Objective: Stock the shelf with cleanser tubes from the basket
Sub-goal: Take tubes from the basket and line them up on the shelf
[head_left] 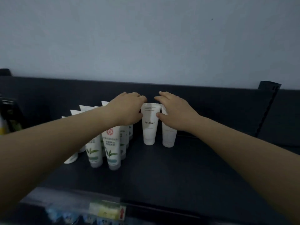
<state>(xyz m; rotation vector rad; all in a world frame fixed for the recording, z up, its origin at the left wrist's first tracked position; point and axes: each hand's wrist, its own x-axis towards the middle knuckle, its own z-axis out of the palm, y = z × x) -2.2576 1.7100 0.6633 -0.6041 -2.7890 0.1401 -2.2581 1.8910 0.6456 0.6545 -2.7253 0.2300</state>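
Two bare forearms, no sleeves in view, left hand (128,109), right hand (175,111), no rings or watch

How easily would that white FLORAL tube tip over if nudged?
Probably easily: the FLORAL tube stands upright on its narrow cap, wider at the top. It looks light and smooth, so it might slide or knock the plain white tube beside it.

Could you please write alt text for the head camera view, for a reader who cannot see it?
Both hands reach over two plain white tubes standing cap-down on a dark shelf: the left hand and right hand flank the FLORAL tube, the second white tube beside it. Left of them stand rows of leaf-print tubes before a pale wall.
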